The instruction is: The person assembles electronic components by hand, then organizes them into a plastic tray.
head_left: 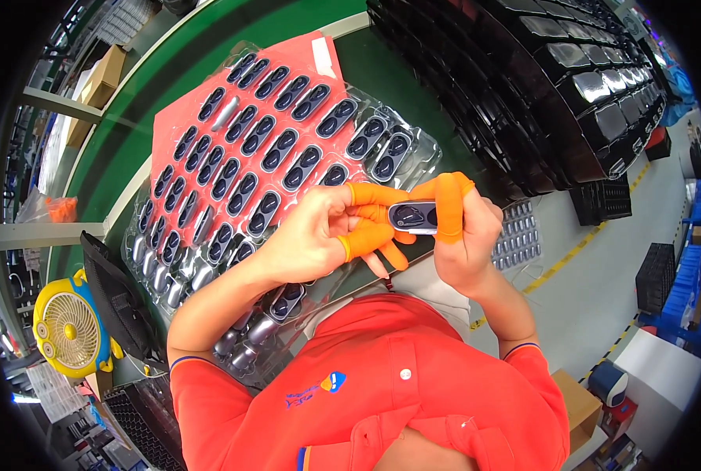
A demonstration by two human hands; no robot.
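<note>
My left hand (311, 235) and my right hand (466, 231), both wearing orange finger cots, hold one small earbud charging case (415, 215) between them in front of my chest. It has a silver-grey shell and a black inner face with rounded hollows. The left fingertips grip its left end, while the right fingers wrap its right end and hide part of it. Beyond my left hand, rows of similar earbud cases (280, 149) lie on a pink-red sheet (327, 98) and in clear plastic trays (425, 161).
Tall stacks of black plastic trays (507, 102) rise at the right of the green bench (150, 86). At the left edge stand a yellow fan (69, 328) and a black bag-like object (115, 302). A tray of grey pieces (517, 235) lies lower, past my right hand.
</note>
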